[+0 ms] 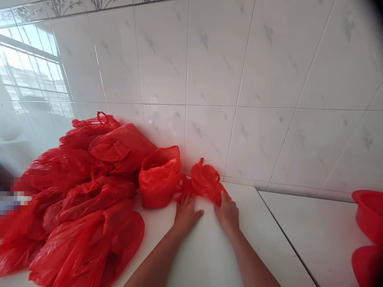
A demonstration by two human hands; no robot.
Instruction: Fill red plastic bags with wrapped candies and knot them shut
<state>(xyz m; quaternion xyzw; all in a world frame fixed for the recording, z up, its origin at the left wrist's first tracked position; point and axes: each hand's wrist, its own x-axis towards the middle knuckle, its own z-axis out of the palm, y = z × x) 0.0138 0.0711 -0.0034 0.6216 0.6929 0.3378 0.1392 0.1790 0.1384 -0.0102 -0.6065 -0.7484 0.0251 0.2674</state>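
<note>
Both hands lie on the white surface [209, 255] close to its back edge, where it meets the tiled wall [239, 79]. The left hand [186, 215] rests palm down, fingers spread and flat, their tips touching the crumpled edge of a small red plastic bag [205, 181] — its grip is open and has hold of nothing. The right hand [228, 213] sits just beside it, fingers curled forward onto the right end of the same bag; whether that grip pinches the plastic or only presses it down, I cannot tell, since the fingertips are hidden in the folds.

The small bag lies bunched against the back edge of the surface, at the foot of the wall. Touching it on its left side stands a fuller red bag [160, 179], upright with its mouth open. Further left, a big heap of red plastic bags [80, 199] covers the left part of the surface, from the wall to the near edge.

At the right edge of the view, on a neighbouring slab of the surface, two red basins [369, 235] show in part — well apart from the hands.
</note>
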